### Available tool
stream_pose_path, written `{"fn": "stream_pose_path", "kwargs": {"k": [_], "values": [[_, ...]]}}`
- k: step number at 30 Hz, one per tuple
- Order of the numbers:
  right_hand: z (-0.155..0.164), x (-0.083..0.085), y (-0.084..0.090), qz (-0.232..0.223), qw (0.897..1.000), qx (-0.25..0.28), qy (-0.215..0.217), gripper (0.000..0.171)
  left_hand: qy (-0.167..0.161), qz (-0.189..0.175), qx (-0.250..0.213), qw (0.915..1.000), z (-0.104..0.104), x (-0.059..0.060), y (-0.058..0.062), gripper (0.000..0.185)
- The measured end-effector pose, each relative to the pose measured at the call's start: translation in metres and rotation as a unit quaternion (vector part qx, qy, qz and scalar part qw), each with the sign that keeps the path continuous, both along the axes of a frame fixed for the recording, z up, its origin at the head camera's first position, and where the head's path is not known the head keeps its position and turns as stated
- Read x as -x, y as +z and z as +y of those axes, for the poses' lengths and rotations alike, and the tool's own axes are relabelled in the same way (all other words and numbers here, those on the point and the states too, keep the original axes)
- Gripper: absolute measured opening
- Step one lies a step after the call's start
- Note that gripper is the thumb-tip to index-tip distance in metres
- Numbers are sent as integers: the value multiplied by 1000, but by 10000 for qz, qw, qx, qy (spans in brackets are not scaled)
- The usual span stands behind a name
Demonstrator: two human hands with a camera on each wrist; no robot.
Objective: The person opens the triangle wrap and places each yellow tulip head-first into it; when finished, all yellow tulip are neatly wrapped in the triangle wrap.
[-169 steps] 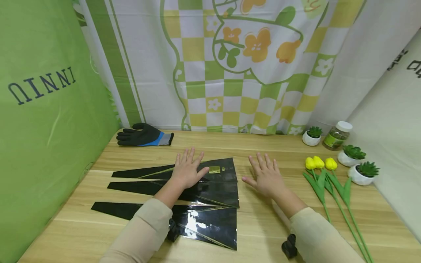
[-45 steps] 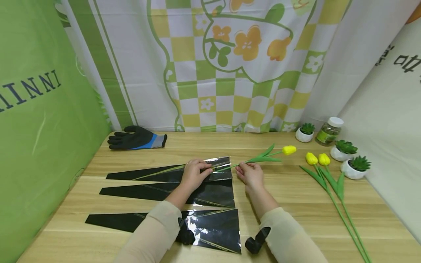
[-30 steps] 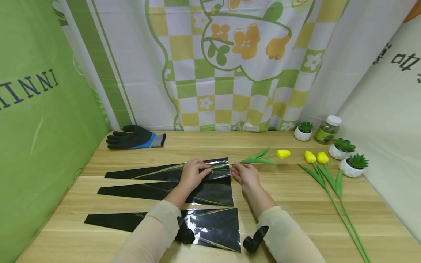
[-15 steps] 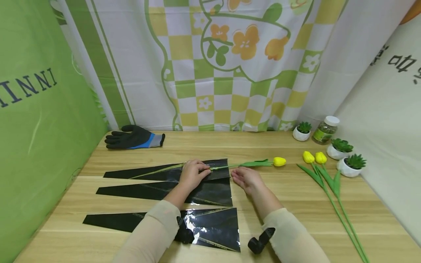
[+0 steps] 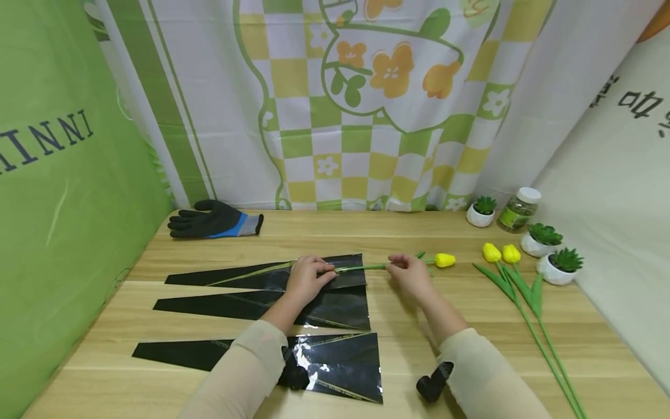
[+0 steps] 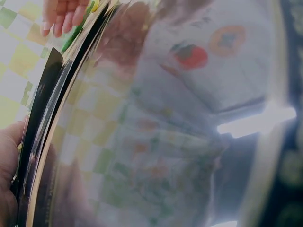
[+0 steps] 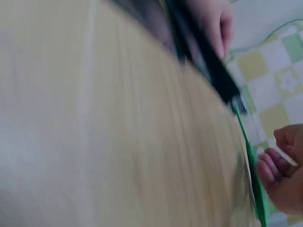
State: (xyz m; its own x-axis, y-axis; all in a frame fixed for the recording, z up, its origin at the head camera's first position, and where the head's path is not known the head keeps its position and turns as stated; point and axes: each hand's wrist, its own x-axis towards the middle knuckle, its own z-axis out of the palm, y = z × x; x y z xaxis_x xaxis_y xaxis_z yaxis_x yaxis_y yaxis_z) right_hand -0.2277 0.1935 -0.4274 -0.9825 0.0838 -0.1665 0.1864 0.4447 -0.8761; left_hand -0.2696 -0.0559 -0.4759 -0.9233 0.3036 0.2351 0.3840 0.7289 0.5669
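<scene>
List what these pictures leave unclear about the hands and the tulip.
- Head view: the right hand covers the tulip leaves; its grip is unclear.
- Head view: the left hand hides the stem on the top sleeve.
- Left wrist view: glare fills the picture.
- Right wrist view: motion blur smears everything.

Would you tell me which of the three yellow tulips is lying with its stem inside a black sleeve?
The tulip between both hands, its stem running into the farthest black sleeve; the other two tulips lie together on bare table.
</scene>
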Motion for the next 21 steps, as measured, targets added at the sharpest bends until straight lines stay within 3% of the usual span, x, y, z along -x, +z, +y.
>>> {"fn": "stream_pose_path", "kwargs": {"k": [1,3,6,9,11,14,21], "values": [[4,2,1,210,9983,-517,147,37,-3,-10,-3,10000,0,0,0,25],[13,6,2,608,9847,-1563,476,35,-3,-42,5,10000,0,0,0,25],[23,12,4,1006,9484,-2851,960,35,-7,-78,30,10000,0,0,1,25],[31,18,3,1101,9113,-3687,1463,39,-5,-125,48,9999,0,0,2,26],[34,22,2,1010,8969,-3949,1716,41,1,-125,56,9999,0,-1,2,26],[39,27,1,911,8873,-4090,1930,39,-2,-113,86,9999,0,-1,4,26],[41,29,3,736,8830,-4118,2131,33,20,-179,75,9998,-1,2,6,25]]}}
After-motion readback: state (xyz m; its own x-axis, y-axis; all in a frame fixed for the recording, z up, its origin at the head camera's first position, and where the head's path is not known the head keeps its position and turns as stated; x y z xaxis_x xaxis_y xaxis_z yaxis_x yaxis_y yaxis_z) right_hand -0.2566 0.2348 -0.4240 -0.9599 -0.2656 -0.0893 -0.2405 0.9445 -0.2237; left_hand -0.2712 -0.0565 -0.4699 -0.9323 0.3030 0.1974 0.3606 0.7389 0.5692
